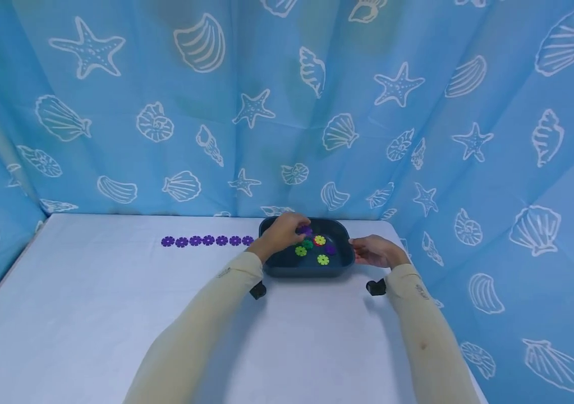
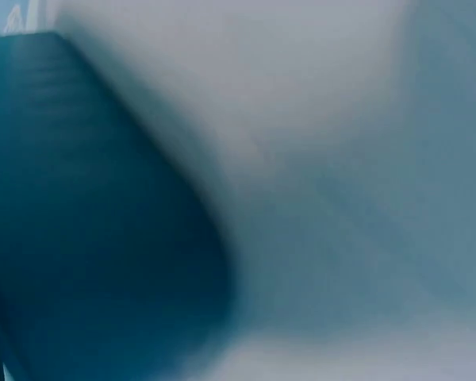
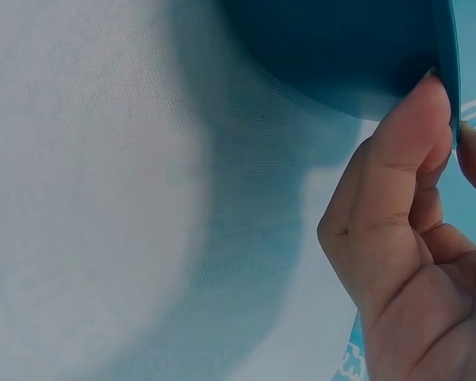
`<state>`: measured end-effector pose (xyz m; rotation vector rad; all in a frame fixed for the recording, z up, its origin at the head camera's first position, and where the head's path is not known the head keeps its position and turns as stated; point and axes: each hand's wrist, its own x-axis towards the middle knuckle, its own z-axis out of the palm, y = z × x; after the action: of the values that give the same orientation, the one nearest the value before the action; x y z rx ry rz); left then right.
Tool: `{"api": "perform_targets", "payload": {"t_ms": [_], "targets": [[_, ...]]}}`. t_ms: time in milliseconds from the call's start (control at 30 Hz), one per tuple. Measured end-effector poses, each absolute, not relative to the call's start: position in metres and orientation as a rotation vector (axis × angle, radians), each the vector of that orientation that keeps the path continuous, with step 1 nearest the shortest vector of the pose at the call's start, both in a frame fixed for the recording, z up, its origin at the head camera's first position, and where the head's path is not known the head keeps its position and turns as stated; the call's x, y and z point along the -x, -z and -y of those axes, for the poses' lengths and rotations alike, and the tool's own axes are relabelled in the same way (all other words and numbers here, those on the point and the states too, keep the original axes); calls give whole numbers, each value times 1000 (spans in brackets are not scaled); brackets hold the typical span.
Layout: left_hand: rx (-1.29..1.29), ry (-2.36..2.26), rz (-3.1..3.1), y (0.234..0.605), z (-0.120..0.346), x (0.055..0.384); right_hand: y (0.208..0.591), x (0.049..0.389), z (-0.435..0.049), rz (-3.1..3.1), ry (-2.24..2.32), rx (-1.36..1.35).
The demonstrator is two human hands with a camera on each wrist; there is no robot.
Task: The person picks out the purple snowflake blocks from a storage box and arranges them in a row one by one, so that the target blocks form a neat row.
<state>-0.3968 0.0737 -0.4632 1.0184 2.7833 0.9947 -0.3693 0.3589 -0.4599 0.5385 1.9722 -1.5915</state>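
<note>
A dark blue-grey plastic basin (image 1: 307,271) stands near the table's back edge, with several flower-shaped discs in it. Yellow-green discs (image 1: 322,260), a green disc (image 1: 308,244) and purple discs (image 1: 331,249) lie scattered inside. My left hand (image 1: 284,231) reaches over the basin's left side, its fingers bent around a purple disc (image 1: 305,230); whether they touch it is unclear. The left wrist view shows only the blurred basin wall (image 2: 103,214). My right hand (image 3: 412,230) pinches the basin's right rim between thumb and fingers.
Left of the basin, several purple flower-shaped discs (image 1: 208,240) lie in a row on the white tabletop (image 1: 115,303). A blue curtain (image 1: 276,146) with white shell and starfish drawings hangs behind the table and along its sides.
</note>
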Motion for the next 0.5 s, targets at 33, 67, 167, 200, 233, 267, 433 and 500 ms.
{"api": "perform_targets", "payload": {"t_ms": [33,67,167,200,233,267,433,500], "targets": [[-1002,-1011,-2786,461,-66,397,460,369,-359,-1978,1587,-534],[-985,-1028,-2790,459,-57,397,459,370,-359,-1984,1586,-532],[-925,-1081,-2802,455,-30,396,459,370,-358,-1987,1587,-532],[-902,-1098,-2809,455,-21,396,459,370,-358,-1986,1586,-531],[-881,-1106,-2826,456,-11,396,459,370,-358,-1982,1587,-527],[-860,-1106,-2846,456,-1,396,459,370,-357,-1978,1587,-522],[-657,-1123,-2913,459,52,393,460,369,-357,-1982,1575,-507],[-574,-1137,-2922,460,75,391,460,369,-357,-1985,1577,-509]]}}
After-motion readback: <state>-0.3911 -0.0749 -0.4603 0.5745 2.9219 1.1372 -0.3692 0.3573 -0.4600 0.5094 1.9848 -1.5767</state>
